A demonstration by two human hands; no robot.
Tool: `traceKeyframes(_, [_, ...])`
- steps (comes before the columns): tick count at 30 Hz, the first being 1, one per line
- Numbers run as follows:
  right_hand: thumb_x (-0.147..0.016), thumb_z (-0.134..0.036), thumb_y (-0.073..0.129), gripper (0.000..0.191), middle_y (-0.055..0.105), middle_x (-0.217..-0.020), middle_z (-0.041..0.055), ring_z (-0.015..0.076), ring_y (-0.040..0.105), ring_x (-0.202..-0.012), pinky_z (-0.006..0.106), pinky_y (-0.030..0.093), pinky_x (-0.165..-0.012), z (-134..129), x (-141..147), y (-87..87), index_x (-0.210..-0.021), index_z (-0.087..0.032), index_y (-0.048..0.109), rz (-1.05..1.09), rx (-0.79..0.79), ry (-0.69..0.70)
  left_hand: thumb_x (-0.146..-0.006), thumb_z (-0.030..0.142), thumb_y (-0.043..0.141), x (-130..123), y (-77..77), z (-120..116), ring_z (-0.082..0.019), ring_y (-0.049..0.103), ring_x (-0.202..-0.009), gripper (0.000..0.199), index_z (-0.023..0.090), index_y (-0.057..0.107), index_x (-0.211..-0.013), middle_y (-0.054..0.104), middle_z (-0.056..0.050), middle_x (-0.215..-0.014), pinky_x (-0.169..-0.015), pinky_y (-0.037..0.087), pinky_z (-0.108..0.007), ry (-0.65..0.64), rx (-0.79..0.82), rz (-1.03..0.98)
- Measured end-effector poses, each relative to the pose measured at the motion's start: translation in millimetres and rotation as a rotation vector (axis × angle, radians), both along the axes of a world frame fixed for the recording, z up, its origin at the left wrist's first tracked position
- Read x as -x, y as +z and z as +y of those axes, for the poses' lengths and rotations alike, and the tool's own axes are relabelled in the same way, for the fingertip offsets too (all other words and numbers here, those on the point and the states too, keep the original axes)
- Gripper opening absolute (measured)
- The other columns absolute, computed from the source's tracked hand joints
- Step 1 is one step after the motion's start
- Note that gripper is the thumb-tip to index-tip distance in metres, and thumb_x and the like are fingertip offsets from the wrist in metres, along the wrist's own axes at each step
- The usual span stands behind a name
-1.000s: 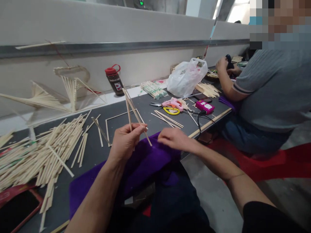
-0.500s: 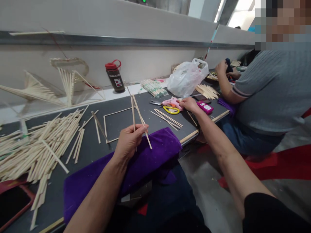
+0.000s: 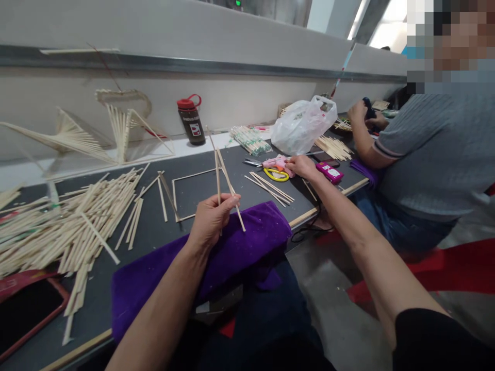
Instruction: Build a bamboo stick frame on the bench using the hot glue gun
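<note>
My left hand (image 3: 216,214) pinches thin wooden sticks (image 3: 229,180) that look like disposable chopsticks; their tops meet in a narrow inverted V above the purple cloth (image 3: 255,232). Farther right, my right hand (image 3: 303,167) is closed on a pink glue gun (image 3: 279,162) lying on the table, and my fingers hide part of it. Scissors with yellow handles (image 3: 277,175) lie against the glue gun. Several loose sticks (image 3: 270,188) rest between my hands. Behind my left hand, a rectangular frame of sticks (image 3: 193,175) lies flat on the dark tabletop.
A large pile of sticks (image 3: 85,221) and a phone (image 3: 31,314) occupy the left side. Stick-built models (image 3: 119,129), a dark bottle (image 3: 192,123) and a white plastic bag (image 3: 303,126) stand along the wall. A co-worker (image 3: 429,149) sits at the right.
My view has turned slightly left, so the scene sits a little farther right. Both hands keep their holds, and the glue gun stays on the table.
</note>
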State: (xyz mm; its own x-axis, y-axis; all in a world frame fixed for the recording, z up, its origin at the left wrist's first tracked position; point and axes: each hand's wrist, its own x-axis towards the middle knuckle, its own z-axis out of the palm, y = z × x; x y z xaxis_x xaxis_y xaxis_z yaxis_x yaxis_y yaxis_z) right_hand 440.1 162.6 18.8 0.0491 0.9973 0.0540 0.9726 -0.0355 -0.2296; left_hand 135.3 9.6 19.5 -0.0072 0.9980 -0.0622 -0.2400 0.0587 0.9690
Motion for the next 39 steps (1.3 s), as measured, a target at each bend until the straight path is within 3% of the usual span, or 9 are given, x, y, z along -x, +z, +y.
traceKeyframes(4, [-0.087, -0.058, 0.056, 0.049, 0.079, -0.098, 0.0104, 0.0228, 0.069, -0.088, 0.027, 0.038, -0.067, 8, 6, 1.9, -0.104, -0.02, 0.081, -0.063, 0.063, 0.014, -0.055, 0.038, 0.09, 1, -0.1, 0, -0.002, 0.024, -0.038, 0.035, 0.011, 0.072, -0.069, 0.045, 0.005, -0.047, -0.038, 0.012, -0.02, -0.008, 0.003, -0.004])
traceKeyframes(7, [-0.083, -0.051, 0.061, 0.042, 0.079, -0.094, 0.0127, 0.0248, 0.069, -0.086, 0.028, 0.04, -0.067, 13, 13, 8.5, -0.097, -0.017, 0.081, -0.103, 0.077, -0.014, -0.056, 0.038, 0.089, 2, -0.6, 0, -0.002, 0.024, -0.038, 0.034, 0.011, 0.072, -0.069, 0.05, 0.003, -0.051, -0.038, 0.012, -0.021, -0.012, 0.001, -0.005])
traceKeyframes(11, [-0.085, -0.045, 0.058, 0.038, 0.076, -0.084, 0.016, 0.0274, 0.069, -0.083, 0.03, 0.042, -0.068, 4, 19, 17.5, -0.083, -0.014, 0.08, -0.084, -0.034, -0.048, -0.056, 0.039, 0.089, 3, -2.6, 0, -0.002, 0.024, -0.038, 0.036, 0.011, 0.073, -0.071, 0.048, 0.004, -0.05, -0.039, 0.012, -0.02, -0.024, 0.011, -0.018])
traceKeyframes(16, [-0.088, -0.044, 0.052, 0.037, 0.069, -0.066, 0.007, 0.0223, 0.065, -0.072, 0.029, 0.043, -0.066, -23, 17, 12.3, -0.073, -0.017, 0.072, 0.184, -0.239, -0.013, -0.056, 0.041, 0.09, 3, -3.4, 1, -0.002, 0.021, -0.039, 0.037, 0.012, 0.073, -0.072, 0.038, 0.007, -0.044, -0.039, 0.011, -0.02, -0.02, 0.017, -0.013])
traceKeyframes(21, [-0.084, -0.049, 0.059, 0.035, 0.073, -0.081, 0.0038, 0.0168, 0.064, -0.066, 0.028, 0.048, -0.063, -49, 21, -7.2, -0.095, -0.017, 0.066, 0.763, -0.329, 0.043, -0.057, 0.043, 0.09, 4, -3.3, 1, -0.002, 0.02, -0.039, 0.04, 0.012, 0.072, -0.073, 0.037, 0.008, -0.044, -0.039, 0.011, -0.02, -0.016, 0.018, 0.013])
traceKeyframes(26, [-0.083, -0.043, 0.06, 0.041, 0.072, -0.111, 0.0098, 0.0226, 0.064, -0.095, 0.037, 0.05, -0.091, -67, 45, -4.0, -0.114, -0.018, 0.065, 0.703, -0.643, 0.133, -0.057, 0.044, 0.09, 4, -3.0, 0, -0.002, 0.02, -0.039, 0.042, 0.011, 0.072, -0.076, 0.038, 0.008, -0.046, -0.04, 0.01, -0.02, -0.014, 0.026, 0.028])
traceKeyframes(30, [-0.083, -0.04, 0.06, 0.035, 0.07, -0.115, 0.01, 0.0228, 0.06, -0.105, 0.033, 0.047, -0.097, -69, 64, 11.5, -0.11, -0.018, 0.067, 0.661, -0.52, 0.142, -0.058, 0.043, 0.09, 4, -0.7, -1, -0.002, 0.021, -0.039, 0.041, 0.011, 0.073, -0.078, 0.044, 0.006, -0.05, -0.04, 0.011, -0.02, -0.011, 0.025, 0.019])
traceKeyframes(33, [-0.085, -0.044, 0.057, 0.039, 0.07, -0.116, 0.007, 0.0206, 0.061, -0.104, 0.03, 0.048, -0.092, -66, 72, 17.2, -0.113, -0.017, 0.066, 0.872, -0.395, 0.15, -0.059, 0.043, 0.089, 3, 0.4, -2, -0.002, 0.02, -0.039, 0.039, 0.012, 0.072, -0.075, 0.04, 0.007, -0.047, -0.04, 0.01, -0.021, -0.015, 0.016, 0.019])
traceKeyframes(39, [-0.081, -0.054, 0.062, 0.042, 0.071, -0.089, 0.0032, 0.013, 0.062, -0.074, 0.022, 0.046, -0.062, -73, 75, 16.0, -0.1, -0.017, 0.067, 1.321, -0.197, 0.131, -0.06, 0.043, 0.09, 4, -0.3, -2, -0.003, 0.02, -0.04, 0.038, 0.013, 0.071, -0.073, 0.036, 0.008, -0.045, -0.04, 0.011, -0.02, -0.017, -0.006, -0.008])
